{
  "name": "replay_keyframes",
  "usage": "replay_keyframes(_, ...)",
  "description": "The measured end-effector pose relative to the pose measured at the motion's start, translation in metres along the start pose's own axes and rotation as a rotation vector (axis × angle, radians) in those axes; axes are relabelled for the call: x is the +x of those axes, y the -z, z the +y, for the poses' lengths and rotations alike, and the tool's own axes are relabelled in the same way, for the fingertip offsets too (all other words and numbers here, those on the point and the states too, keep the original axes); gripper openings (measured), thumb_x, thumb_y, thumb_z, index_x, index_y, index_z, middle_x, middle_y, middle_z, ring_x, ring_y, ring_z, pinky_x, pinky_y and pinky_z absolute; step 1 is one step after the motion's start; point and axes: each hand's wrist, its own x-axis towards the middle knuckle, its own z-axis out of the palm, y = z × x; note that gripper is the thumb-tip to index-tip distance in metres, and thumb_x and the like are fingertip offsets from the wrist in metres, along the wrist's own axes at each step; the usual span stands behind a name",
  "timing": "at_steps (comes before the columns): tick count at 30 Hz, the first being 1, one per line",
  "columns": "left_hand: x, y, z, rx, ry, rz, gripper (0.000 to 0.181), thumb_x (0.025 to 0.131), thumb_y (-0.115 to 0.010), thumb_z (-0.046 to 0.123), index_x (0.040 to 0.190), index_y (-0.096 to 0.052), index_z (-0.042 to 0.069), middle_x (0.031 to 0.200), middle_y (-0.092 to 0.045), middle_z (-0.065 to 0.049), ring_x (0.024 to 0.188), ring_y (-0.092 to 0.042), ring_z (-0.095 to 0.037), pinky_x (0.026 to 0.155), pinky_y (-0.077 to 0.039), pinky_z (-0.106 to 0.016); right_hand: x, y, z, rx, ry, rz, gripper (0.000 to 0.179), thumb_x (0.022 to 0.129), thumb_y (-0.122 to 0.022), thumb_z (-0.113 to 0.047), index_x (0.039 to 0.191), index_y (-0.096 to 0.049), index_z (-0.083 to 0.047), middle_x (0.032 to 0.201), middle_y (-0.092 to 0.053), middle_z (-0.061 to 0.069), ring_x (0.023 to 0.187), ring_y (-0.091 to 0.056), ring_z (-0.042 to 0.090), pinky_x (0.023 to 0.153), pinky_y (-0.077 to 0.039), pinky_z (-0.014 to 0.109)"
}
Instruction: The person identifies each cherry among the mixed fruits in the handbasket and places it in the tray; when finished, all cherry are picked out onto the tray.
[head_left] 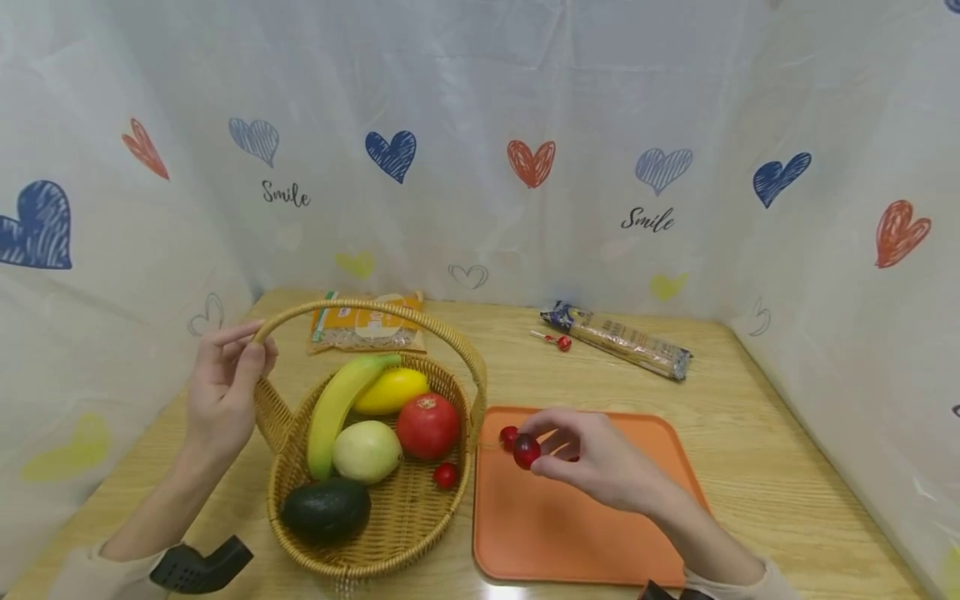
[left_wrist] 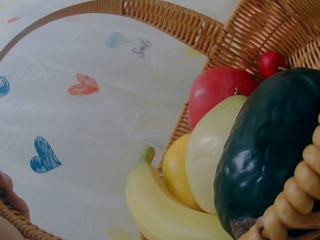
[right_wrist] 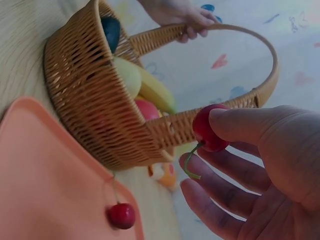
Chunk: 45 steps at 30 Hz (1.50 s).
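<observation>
My left hand (head_left: 222, 396) holds the handle (head_left: 390, 310) of a wicker basket (head_left: 375, 569) at its left side. Between thumb and fingertips, my right hand (head_left: 600, 462) pinches a dark red cherry (right_wrist: 210, 127), its green stem hanging down. That hand is above the orange tray (head_left: 555, 550), right of the basket. A second cherry (right_wrist: 121, 216) lies on the tray near its basket-side edge. Inside the basket are a banana (head_left: 330, 417), a yellow fruit (head_left: 392, 392), a red pomegranate (head_left: 427, 427), a pale green fruit (head_left: 367, 452), a dark green avocado (head_left: 326, 510) and one cherry (head_left: 446, 476).
Behind the basket lies an orange-and-clear food packet (head_left: 367, 325). Toward the back right are a red lollipop (head_left: 562, 342) and a long wrapped packet (head_left: 622, 340) on the wooden table (head_left: 780, 450). A white curtain (head_left: 465, 100) printed with hearts encloses the table.
</observation>
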Motion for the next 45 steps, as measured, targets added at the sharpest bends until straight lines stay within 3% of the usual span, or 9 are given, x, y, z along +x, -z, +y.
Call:
replay_keyframes(3, -0.002, 0.0, 0.0, 0.009, 0.001, -0.001, 0.023, 0.117, -0.052, 0.005, 0.136, -0.063, 0.01, 0.107, -0.073, 0.009, 0.1, -0.067, -0.003, 0.094, -0.052, -0.009, -0.002, -0.004, 0.008, -0.003, -0.035, -0.013, 0.028, 0.102, -0.078, -0.014, 0.129, -0.075, -0.006, 0.124, -0.08, 0.009, 0.102, -0.077, 0.009, 0.083, -0.063, 0.025)
replay_keyframes(10, -0.002, 0.0, 0.001, 0.032, -0.001, -0.002, 0.024, 0.117, -0.05, 0.003, 0.137, -0.062, 0.009, 0.107, -0.072, 0.01, 0.099, -0.065, -0.003, 0.093, -0.051, -0.009, -0.002, -0.02, 0.027, -0.004, -0.006, -0.04, 0.024, 0.098, -0.078, -0.005, 0.122, -0.076, -0.002, 0.118, -0.081, 0.009, 0.099, -0.078, 0.009, 0.083, -0.064, 0.024)
replay_keyframes(16, -0.001, 0.0, 0.0, 0.026, -0.027, -0.011, 0.024, 0.117, -0.05, 0.002, 0.138, -0.061, 0.005, 0.107, -0.071, 0.011, 0.095, -0.062, -0.004, 0.089, -0.049, -0.01, -0.005, -0.029, 0.043, 0.013, -0.057, -0.082, 0.022, 0.098, -0.079, -0.006, 0.12, -0.076, -0.003, 0.115, -0.081, 0.007, 0.096, -0.075, 0.006, 0.083, -0.063, 0.022)
replay_keyframes(24, 0.0, -0.001, 0.001, 0.03, -0.029, -0.01, 0.023, 0.117, -0.05, 0.003, 0.138, -0.06, 0.001, 0.107, -0.071, 0.011, 0.096, -0.063, -0.003, 0.092, -0.05, -0.009, -0.004, -0.05, 0.102, -0.051, 0.016, -0.13, 0.023, 0.098, -0.079, -0.008, 0.122, -0.076, -0.008, 0.114, -0.079, 0.0, 0.095, -0.07, -0.001, 0.08, -0.062, 0.022)
replay_keyframes(30, 0.001, -0.002, 0.001, 0.018, -0.021, -0.007, 0.024, 0.117, -0.05, 0.002, 0.138, -0.061, 0.004, 0.107, -0.071, 0.009, 0.098, -0.064, -0.003, 0.094, -0.052, -0.009, -0.006, -0.062, 0.108, -0.049, -0.014, -0.118, 0.025, 0.095, -0.082, -0.01, 0.119, -0.076, -0.009, 0.105, -0.076, -0.006, 0.089, -0.064, -0.004, 0.074, -0.058, 0.021)
replay_keyframes(36, 0.0, -0.001, -0.001, 0.01, -0.011, -0.003, 0.023, 0.117, -0.051, 0.004, 0.136, -0.062, 0.005, 0.107, -0.072, 0.009, 0.099, -0.065, -0.004, 0.094, -0.051, -0.009, -0.005, -0.07, 0.132, -0.078, -0.001, -0.089, 0.025, 0.094, -0.085, -0.015, 0.118, -0.078, -0.018, 0.095, -0.072, -0.017, 0.081, -0.063, -0.007, 0.069, -0.056, 0.019)
replay_keyframes(45, 0.0, 0.0, 0.0, 0.017, 0.013, 0.005, 0.023, 0.117, -0.052, 0.004, 0.137, -0.063, 0.009, 0.107, -0.072, 0.008, 0.1, -0.065, -0.004, 0.095, -0.052, -0.009, -0.006, -0.075, 0.137, -0.106, 0.012, -0.066, 0.027, 0.093, -0.085, -0.011, 0.117, -0.078, -0.02, 0.098, -0.073, -0.015, 0.083, -0.065, -0.006, 0.071, -0.058, 0.02)
